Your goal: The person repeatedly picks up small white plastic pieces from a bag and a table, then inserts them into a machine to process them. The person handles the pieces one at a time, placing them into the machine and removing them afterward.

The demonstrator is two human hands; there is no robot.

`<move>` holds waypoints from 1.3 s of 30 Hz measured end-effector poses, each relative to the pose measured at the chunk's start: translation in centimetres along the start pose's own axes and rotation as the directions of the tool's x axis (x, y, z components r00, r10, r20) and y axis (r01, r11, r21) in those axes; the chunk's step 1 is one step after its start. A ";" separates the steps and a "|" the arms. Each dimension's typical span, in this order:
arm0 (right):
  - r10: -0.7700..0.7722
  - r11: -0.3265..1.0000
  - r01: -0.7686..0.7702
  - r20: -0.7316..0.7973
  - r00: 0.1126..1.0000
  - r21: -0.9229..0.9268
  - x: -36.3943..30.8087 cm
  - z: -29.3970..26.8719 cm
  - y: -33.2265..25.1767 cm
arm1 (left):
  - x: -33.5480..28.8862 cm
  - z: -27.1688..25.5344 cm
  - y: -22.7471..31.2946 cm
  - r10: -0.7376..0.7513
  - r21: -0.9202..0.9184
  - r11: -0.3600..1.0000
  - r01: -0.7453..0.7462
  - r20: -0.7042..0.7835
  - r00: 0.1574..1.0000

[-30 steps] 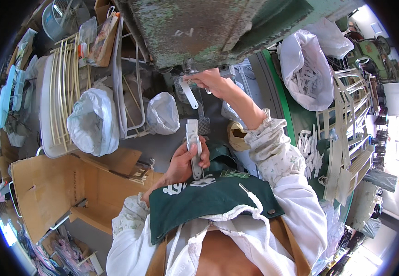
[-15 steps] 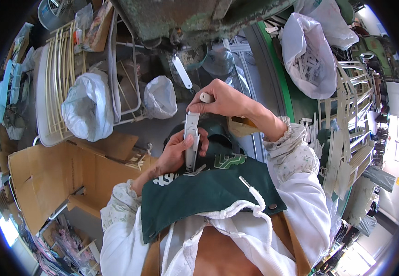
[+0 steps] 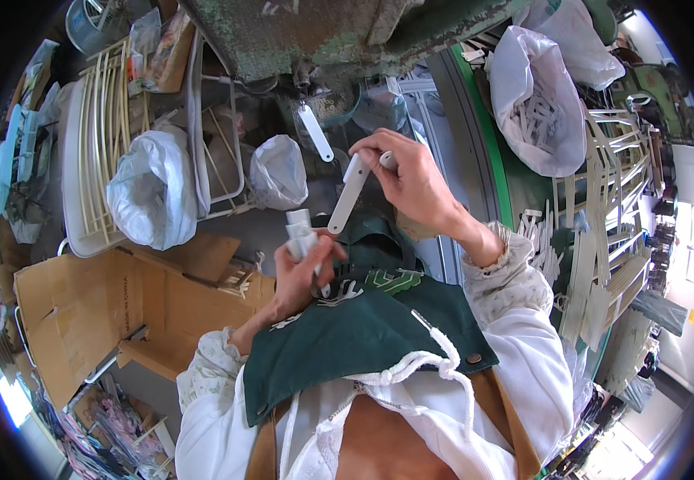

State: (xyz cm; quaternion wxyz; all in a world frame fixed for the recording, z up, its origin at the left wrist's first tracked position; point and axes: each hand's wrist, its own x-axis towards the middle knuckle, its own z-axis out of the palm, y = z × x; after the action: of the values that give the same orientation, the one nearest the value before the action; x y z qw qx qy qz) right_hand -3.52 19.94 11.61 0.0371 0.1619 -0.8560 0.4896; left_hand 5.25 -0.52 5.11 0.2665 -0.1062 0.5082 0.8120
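My left hand [image 3: 292,278] is closed around a small stack of white flat strips [image 3: 299,226], slightly blurred, in front of the dark green apron [image 3: 363,336]. Pinched by its upper end, one white flat strip with rounded ends and holes [image 3: 347,198] slants down from my right hand [image 3: 412,182]. A second white rounded end [image 3: 388,160] shows between the fingers of that hand; the rest of it is hidden. Above and left of my right hand, another white strip [image 3: 315,134] hangs at the underside of a worn green machine [image 3: 307,32].
Open cardboard boxes [image 3: 83,320] lie at the left. White bags stand left [image 3: 151,192] and ahead [image 3: 279,172]. A white sack [image 3: 527,64] at the right holds many white strips. Beside it are stacked pale slats [image 3: 603,232] and a green-edged surface [image 3: 483,128].
My right hand has moved right, drawing one white strip away from the stack. My left hand has shifted slightly left and down with the other strips.
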 end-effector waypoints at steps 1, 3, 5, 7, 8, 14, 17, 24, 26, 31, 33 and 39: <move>-0.013 1.000 0.013 -0.043 0.999 0.000 0.4 -0.1 0.1 | 0.4 -0.5 -0.1 0.050 -0.027 0.998 -0.052 -0.082 0.995; -0.046 0.999 0.046 -0.029 0.999 0.014 0.6 0.6 0.4 | 1.5 -1.4 0.0 0.107 -0.067 0.990 -0.122 -0.194 0.975; -0.056 0.998 0.057 0.021 0.998 -0.004 0.9 1.8 0.8 | 2.6 -0.7 1.5 0.149 -0.012 0.989 -0.151 -0.101 0.984; -0.011 0.998 0.010 0.015 1.000 0.059 1.3 2.9 0.8 | 2.9 0.0 2.4 0.170 0.054 0.984 -0.168 -0.034 0.985; -0.011 0.998 0.009 0.022 1.000 0.065 1.5 3.1 0.9 | 2.9 0.0 2.5 0.175 0.099 0.981 -0.169 -0.059 0.983; 0.223 0.975 -0.223 0.011 0.975 0.005 3.6 3.5 4.2 | 6.3 -1.1 6.4 0.334 0.123 0.942 -0.312 -0.293 0.896; 0.255 0.890 -0.326 0.246 0.935 0.320 4.4 5.3 5.6 | 9.3 -0.9 7.6 0.383 0.166 0.921 -0.352 -0.224 0.896; 0.377 0.835 -0.417 0.178 0.909 0.358 4.3 4.8 5.6 | 11.8 -2.6 7.4 0.221 0.186 0.965 -0.184 -0.205 0.953; 0.354 0.829 -0.400 0.185 0.917 0.391 4.4 4.7 5.7 | 11.6 -3.0 7.7 0.215 0.154 0.971 -0.185 -0.204 0.955; 0.361 0.842 -0.426 0.243 0.900 0.330 4.4 3.9 4.9 | 11.5 -2.7 7.7 0.264 0.160 0.959 -0.234 -0.212 0.941; 0.362 0.840 -0.423 0.230 0.903 0.341 3.9 4.0 5.7 | 11.6 -2.4 7.9 0.267 0.157 0.959 -0.236 -0.217 0.939; 0.371 0.802 -0.439 0.239 0.898 0.406 4.4 4.1 5.8 | 11.1 -2.6 8.4 0.233 0.119 0.970 -0.212 -0.214 0.949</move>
State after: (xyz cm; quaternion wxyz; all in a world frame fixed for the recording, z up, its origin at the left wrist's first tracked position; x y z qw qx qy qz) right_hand -9.14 18.05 5.69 -0.1702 0.0149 -0.7341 0.6572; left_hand -8.76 -2.06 5.43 0.1184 -0.1273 0.5818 0.7946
